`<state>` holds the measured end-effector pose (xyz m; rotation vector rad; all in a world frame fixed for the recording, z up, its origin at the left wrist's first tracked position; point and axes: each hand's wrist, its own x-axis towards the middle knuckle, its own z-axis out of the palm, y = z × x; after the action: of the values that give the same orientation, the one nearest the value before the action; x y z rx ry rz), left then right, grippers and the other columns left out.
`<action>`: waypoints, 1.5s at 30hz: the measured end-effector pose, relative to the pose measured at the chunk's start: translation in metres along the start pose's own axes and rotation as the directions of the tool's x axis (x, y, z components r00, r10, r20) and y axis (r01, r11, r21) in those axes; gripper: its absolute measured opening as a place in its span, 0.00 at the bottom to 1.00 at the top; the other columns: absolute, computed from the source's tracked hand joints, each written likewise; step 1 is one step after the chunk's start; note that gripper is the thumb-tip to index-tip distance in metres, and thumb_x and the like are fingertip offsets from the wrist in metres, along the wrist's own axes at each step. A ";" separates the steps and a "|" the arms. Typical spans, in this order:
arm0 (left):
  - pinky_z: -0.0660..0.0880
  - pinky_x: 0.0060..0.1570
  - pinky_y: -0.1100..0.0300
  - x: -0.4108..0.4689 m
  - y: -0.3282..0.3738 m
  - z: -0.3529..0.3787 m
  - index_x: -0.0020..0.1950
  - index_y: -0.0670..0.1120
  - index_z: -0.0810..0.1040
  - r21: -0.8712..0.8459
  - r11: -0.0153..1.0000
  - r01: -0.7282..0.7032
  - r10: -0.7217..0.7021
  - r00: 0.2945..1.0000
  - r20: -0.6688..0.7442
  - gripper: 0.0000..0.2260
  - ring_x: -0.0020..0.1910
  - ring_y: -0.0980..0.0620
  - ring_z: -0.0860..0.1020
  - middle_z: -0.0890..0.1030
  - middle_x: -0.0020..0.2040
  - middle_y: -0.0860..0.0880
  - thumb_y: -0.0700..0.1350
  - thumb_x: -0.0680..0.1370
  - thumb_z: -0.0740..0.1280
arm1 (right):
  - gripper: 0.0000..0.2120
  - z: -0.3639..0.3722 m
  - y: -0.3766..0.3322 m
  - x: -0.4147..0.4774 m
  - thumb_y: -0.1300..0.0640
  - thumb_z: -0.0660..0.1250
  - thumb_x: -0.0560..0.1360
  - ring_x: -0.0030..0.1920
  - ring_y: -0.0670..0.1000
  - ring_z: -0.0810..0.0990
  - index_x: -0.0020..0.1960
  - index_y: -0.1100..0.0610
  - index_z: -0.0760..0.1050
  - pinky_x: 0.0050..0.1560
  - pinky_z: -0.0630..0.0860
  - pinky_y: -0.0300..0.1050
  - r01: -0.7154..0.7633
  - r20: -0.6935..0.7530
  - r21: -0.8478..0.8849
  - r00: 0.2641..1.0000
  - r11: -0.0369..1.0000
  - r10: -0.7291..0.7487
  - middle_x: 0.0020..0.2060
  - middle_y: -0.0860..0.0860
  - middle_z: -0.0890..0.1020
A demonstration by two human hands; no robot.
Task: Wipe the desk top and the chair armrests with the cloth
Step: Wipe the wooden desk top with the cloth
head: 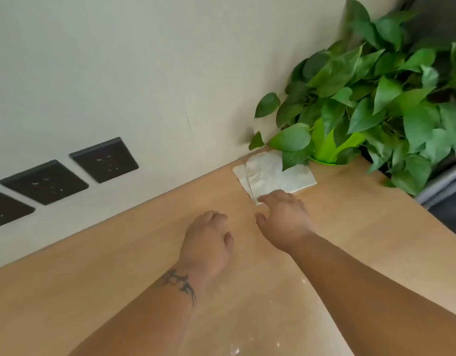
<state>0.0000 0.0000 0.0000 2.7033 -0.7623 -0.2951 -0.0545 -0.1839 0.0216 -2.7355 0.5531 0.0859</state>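
Head view: right hand [286, 219] fingers [266, 199] touch cloth [275, 176] edge (desk [119, 278] bare leftward).

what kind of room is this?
Likely an office or study workspace: a wood-grain desk top against a pale wall, a row of black wall sockets just above it, and a potted pothos plant in the corner.

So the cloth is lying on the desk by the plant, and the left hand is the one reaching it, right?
Not quite: the head view shows the right hand reaching the cloth, fingertips at its near edge. The left hand is short of it, over bare desk. The cloth does lie by the plant.
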 end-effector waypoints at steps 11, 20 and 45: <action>0.47 0.76 0.49 0.044 0.017 0.058 0.76 0.53 0.62 0.194 0.981 -0.002 0.010 0.999 -0.043 0.31 0.78 0.52 0.52 0.58 0.79 0.52 0.65 0.77 0.51 | 0.39 0.021 0.053 0.089 0.26 0.52 0.71 0.70 0.61 0.63 0.63 0.55 0.75 0.71 0.59 0.59 -0.140 0.011 -0.187 0.989 0.972 0.145 0.65 0.58 0.73; 0.54 0.73 0.48 0.055 0.014 0.065 0.71 0.53 0.71 0.231 0.972 0.032 -0.024 0.999 -0.039 0.30 0.75 0.49 0.63 0.67 0.75 0.52 0.65 0.72 0.55 | 0.10 0.023 0.084 0.096 0.53 0.64 0.76 0.47 0.60 0.78 0.45 0.58 0.79 0.50 0.75 0.55 0.207 -0.187 -0.067 0.958 0.976 -0.216 0.42 0.57 0.81; 0.51 0.75 0.49 0.053 0.018 0.070 0.74 0.55 0.64 0.251 0.967 0.039 -0.020 0.997 -0.078 0.35 0.77 0.51 0.55 0.60 0.78 0.53 0.70 0.72 0.44 | 0.30 -0.002 0.199 0.033 0.51 0.53 0.81 0.79 0.55 0.39 0.80 0.45 0.46 0.77 0.37 0.58 -0.268 -0.043 -0.011 0.963 0.963 0.268 0.81 0.53 0.46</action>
<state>0.0160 -0.0601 -0.0639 2.9469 -0.7865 -0.1079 -0.1016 -0.3687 -0.0455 -2.6667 0.9365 0.1004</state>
